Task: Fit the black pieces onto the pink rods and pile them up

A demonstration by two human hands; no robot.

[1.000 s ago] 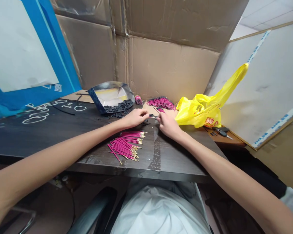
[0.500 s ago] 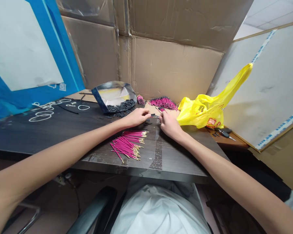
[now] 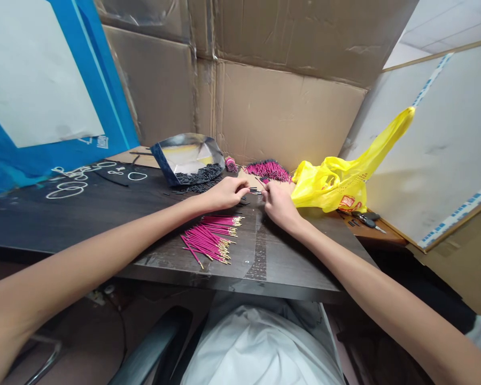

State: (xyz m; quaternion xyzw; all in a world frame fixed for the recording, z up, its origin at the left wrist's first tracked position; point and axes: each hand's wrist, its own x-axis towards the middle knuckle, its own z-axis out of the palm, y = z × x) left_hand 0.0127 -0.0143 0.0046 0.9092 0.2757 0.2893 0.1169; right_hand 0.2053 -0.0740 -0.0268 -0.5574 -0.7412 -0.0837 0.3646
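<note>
My left hand (image 3: pixel 229 193) is closed in a pinch at the middle of the dark table, with a short black tube (image 3: pixel 253 189) at its fingertips. Facing it, my right hand (image 3: pixel 279 202) is closed on a thin pink wire (image 3: pixel 265 181), and slim metal tips point from its fingers toward the left hand. The fingers hide most of both pieces. Nearer me lies a loose bundle of pink wires (image 3: pixel 208 239) with gold-coloured ends. Behind my hands is a heap of pink wires (image 3: pixel 269 169) with black ends.
An open pouch (image 3: pixel 160 160) of short black tubes (image 3: pixel 202 175) stands behind my left hand, some spilled in front. A yellow plastic bag (image 3: pixel 324 187) sits right of my right hand, beside keys (image 3: pixel 369 219). White loops (image 3: pixel 68 187) lie left. Cardboard (image 3: pixel 280 107) walls the back.
My hands hold almost the same place, fingertips still facing each other. The black tube at my left fingertips has shifted slightly. The wire bundle and the heap look unchanged.
</note>
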